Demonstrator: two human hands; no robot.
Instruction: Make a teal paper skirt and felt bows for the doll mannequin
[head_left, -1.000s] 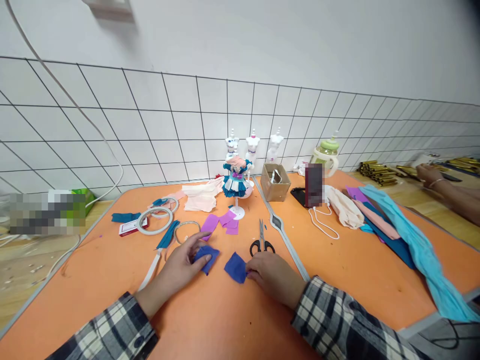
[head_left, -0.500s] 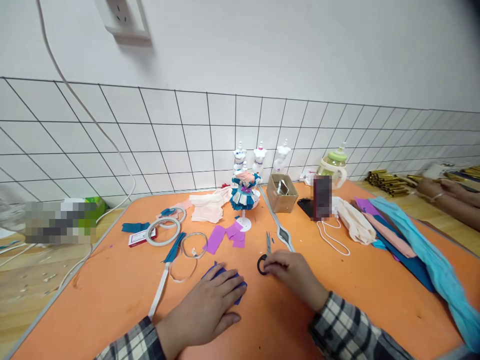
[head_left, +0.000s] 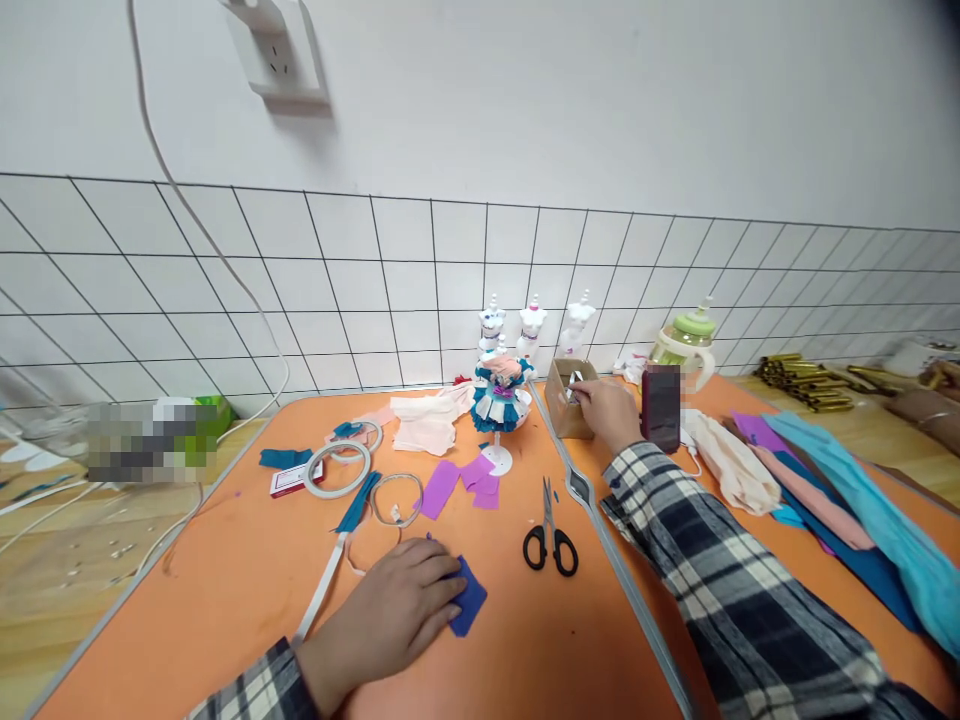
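My left hand (head_left: 401, 605) lies flat, palm down, on a dark blue piece of material (head_left: 469, 597) at the front of the orange table. Its fingers cover the left part of the piece. My right hand (head_left: 609, 408) reaches into a small brown box (head_left: 570, 413), its fingertips pinched on a silvery item (head_left: 575, 380) at the opening. Black-handled scissors (head_left: 550, 540) rest on the table between my hands, touched by neither. Beyond them stands a small dress form (head_left: 501, 400) in a teal and white ruffled dress.
Purple pieces (head_left: 441, 489), tape rolls (head_left: 337, 470) and a teal strip (head_left: 358, 503) lie left of centre. White dress forms (head_left: 532, 325) stand behind. On the right are a phone (head_left: 661, 408), a green-lidded bottle (head_left: 684, 345) and coloured material (head_left: 847, 480).
My right hand has left the scissors and moved up and right to the brown box. My left hand has slid slightly left, showing more of the blue piece. The view has shifted a little.
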